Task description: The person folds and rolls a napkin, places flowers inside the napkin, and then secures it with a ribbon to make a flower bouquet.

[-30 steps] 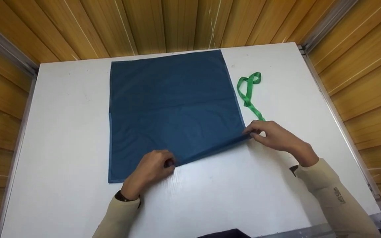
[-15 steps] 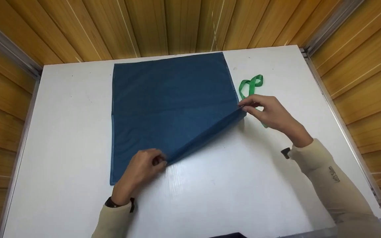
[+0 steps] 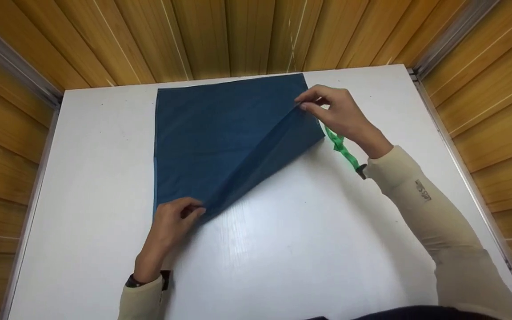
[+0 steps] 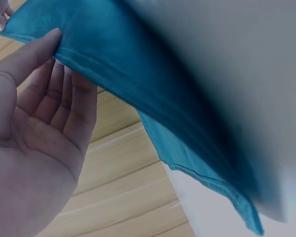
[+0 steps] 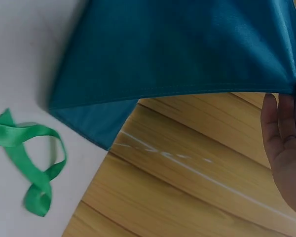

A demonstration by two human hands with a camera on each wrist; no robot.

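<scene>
A dark blue cloth [image 3: 211, 133] with stitched hems lies on the white table, its near edge lifted and folding back toward the far side. At its near right corner, my right hand [image 3: 338, 111] pinches the hem between thumb and fingers, raised over the cloth's right side. My left hand [image 3: 171, 222] pinches the same edge near the front left; in the left wrist view the thumb [image 4: 44, 44] lies on the hem with the fingers behind it. A green ribbon [image 3: 342, 146] lies to the right of the cloth, partly hidden by my right hand; the right wrist view shows its loop.
The white table [image 3: 291, 249] extends around the cloth on all sides. Wood-patterned panels [image 3: 251, 35] stand behind it and along both sides, with metal rails [image 3: 460, 35] at the corners.
My right hand has lifted the near right corner and carried it away from me and leftward, forming a diagonal fold. My left hand has slid left, raising its part of the edge.
</scene>
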